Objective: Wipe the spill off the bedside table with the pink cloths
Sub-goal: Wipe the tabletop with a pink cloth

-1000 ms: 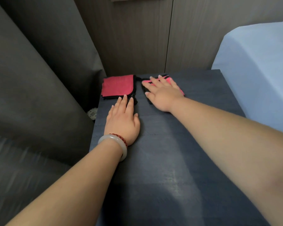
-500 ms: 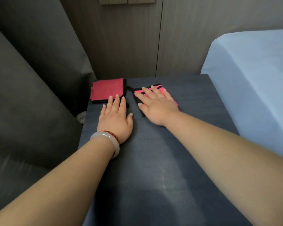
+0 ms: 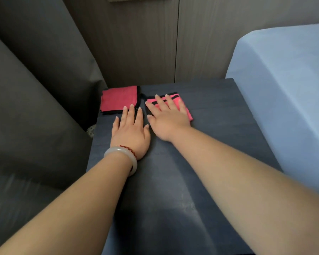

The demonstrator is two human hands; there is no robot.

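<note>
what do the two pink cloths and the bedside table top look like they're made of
Darker pink cloth: likely microfibre or terry, matte, with a finely textured face and black stitched edging.
Brighter pink cloth: soft fabric with black edging, probably similar; the right hand covers most of it.
Bedside table: dark wood-grain laminate or veneer, judging by faint horizontal grain lines and a dull sheen.

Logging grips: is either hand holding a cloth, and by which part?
Neither grips: right hand lies flat on the brighter pink cloth; left hand touches the darker cloth at its near edge.

right cloth (image 3: 188, 113) mostly under right hand (image 3: 167, 120)
</note>
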